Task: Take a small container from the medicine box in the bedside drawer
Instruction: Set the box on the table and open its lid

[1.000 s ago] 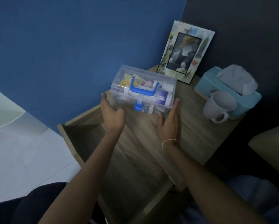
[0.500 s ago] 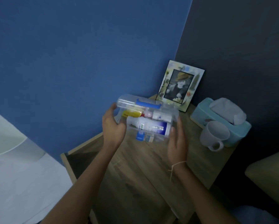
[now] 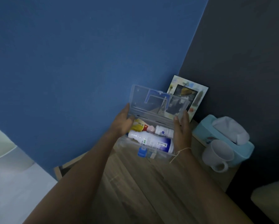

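Note:
The clear plastic medicine box (image 3: 153, 155) rests on the wooden bedside table (image 3: 151, 183), and its lid (image 3: 158, 105) with a blue handle stands raised. My left hand (image 3: 123, 122) grips the lid's left end. My right hand (image 3: 181, 131) holds the lid's right end with the fingers on its edge. Inside lie a large white bottle with a blue label (image 3: 151, 140), a small white container (image 3: 163, 130), and a yellow packet (image 3: 139, 125). A blue latch (image 3: 142, 151) hangs at the box's front.
A picture frame (image 3: 188, 101) leans in the corner behind the box. A light blue tissue box (image 3: 222, 138) and a white mug (image 3: 218, 155) stand to the right. The open drawer's corner (image 3: 59, 171) shows at the lower left.
The box was set on the table top, then both hands swung its lid up and open. The camera tilted upward toward the wall.

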Action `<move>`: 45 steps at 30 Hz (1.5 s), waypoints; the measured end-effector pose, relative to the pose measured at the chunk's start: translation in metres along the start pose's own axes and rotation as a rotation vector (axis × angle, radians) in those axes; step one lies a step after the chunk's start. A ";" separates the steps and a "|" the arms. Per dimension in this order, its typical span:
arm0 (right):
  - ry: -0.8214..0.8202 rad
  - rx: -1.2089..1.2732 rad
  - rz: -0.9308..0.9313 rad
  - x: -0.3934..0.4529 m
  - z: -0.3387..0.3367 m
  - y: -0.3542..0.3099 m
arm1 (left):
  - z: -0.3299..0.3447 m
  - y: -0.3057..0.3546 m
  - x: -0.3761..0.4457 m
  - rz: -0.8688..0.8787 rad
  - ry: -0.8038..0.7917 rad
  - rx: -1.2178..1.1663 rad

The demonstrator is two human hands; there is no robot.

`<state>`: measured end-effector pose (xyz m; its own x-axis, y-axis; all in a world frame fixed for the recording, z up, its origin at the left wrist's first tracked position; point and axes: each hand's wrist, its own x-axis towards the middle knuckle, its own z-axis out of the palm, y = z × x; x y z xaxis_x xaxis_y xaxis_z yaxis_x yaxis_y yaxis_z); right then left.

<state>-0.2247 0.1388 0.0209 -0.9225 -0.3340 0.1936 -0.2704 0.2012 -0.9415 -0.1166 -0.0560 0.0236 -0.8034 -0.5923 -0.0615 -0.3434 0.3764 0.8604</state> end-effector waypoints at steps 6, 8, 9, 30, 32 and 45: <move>-0.116 -0.267 -0.068 -0.005 -0.001 0.009 | 0.011 -0.004 -0.004 0.022 0.050 0.074; -0.131 -0.350 -0.079 -0.005 -0.004 0.010 | 0.015 -0.007 -0.008 0.041 0.044 0.118; -0.140 -0.399 -0.086 -0.006 -0.006 0.010 | 0.018 -0.008 -0.010 0.048 0.038 0.131; -0.110 -0.312 0.086 -0.037 -0.035 0.032 | 0.023 -0.012 -0.034 0.201 0.007 0.446; -0.073 -0.289 0.102 -0.078 -0.046 0.046 | 0.021 -0.015 -0.047 0.264 0.030 0.499; -0.190 -0.749 -0.012 -0.131 -0.037 0.096 | 0.046 0.022 -0.052 0.445 -0.064 0.526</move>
<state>-0.1395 0.2357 -0.0848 -0.8734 -0.4789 0.0886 -0.4571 0.7433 -0.4883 -0.1044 0.0158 0.0229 -0.9440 -0.2646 0.1970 -0.1521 0.8790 0.4520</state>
